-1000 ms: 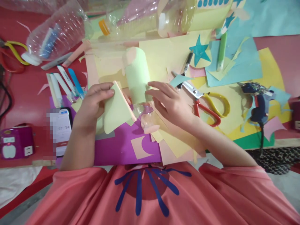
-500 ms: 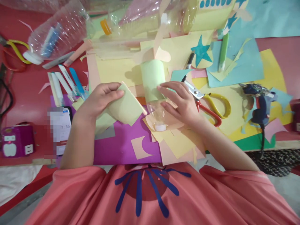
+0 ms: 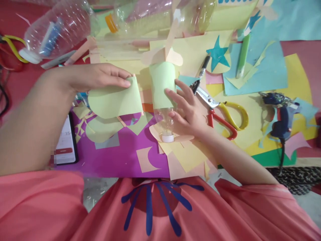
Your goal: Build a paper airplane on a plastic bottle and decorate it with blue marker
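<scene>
My left hand pinches a light green paper piece by its upper right corner, holding it just left of a small plastic bottle. The bottle is wrapped in light green paper and lies with its white cap pointing toward me. My right hand rests against the bottle's right side, fingers curled around it. Peach paper cut-outs stick out at the bottle's far end. A purple sheet lies under both hands.
Scissors with red and yellow handles lie right of my right hand, with a black marker and a green tube beyond. A blue glue gun is far right. Clear plastic bottles lie at the back. A phone is left.
My left hand lifted and moved away from me with the green paper, turning it flat and wide. The bottle slid slightly right and settled under my right hand.
</scene>
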`<move>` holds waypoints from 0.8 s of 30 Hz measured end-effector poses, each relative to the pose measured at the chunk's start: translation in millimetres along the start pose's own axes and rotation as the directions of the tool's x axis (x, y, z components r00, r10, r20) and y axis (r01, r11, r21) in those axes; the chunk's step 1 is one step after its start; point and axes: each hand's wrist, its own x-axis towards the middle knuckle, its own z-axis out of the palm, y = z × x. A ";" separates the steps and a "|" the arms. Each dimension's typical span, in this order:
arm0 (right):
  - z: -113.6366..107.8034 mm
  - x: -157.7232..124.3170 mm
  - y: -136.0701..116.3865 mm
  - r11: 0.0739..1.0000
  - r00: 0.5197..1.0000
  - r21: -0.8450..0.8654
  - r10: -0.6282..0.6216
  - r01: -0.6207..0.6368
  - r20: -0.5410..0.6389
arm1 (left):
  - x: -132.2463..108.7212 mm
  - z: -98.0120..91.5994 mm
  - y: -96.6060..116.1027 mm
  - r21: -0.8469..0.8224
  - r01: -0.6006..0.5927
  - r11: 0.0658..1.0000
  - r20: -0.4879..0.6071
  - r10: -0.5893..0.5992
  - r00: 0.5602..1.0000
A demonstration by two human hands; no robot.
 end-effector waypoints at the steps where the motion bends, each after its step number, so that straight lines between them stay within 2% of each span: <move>1: 0.3 0.1 0.9 1.000 1.000 0.006 -0.004 0.004 0.004 | 2.1 1.6 2.8 0.036 0.009 0.999 0.024 -0.010 1.000; 5: 1.4 0.1 6.2 0.999 1.000 0.033 -0.016 0.015 0.017 | 18.6 9.2 19.7 0.217 0.083 0.973 0.168 -0.121 0.978; 7: 2.5 -0.3 8.9 0.998 0.999 0.052 -0.033 0.032 0.007 | 31.4 11.0 26.5 0.341 0.133 0.930 0.298 -0.241 0.924; 9: 3.8 -0.8 10.6 0.997 0.999 0.062 -0.041 0.041 -0.005 | 43.8 11.6 30.2 0.444 0.150 0.884 0.425 -0.355 0.833; 13: 5.9 -1.5 10.7 0.996 0.999 0.077 -0.034 0.035 -0.010 | 57.6 12.7 29.9 0.453 0.122 0.883 0.475 -0.355 0.805; 18: 7.5 -1.4 9.4 0.993 0.997 0.100 -0.057 0.063 -0.055 | 59.2 15.3 25.5 0.419 0.087 0.904 0.522 -0.318 0.791; 24: 5.5 -1.5 9.6 0.996 1.000 0.087 -0.027 0.027 0.000 | 55.8 17.3 27.2 0.324 0.153 0.934 0.538 -0.315 0.782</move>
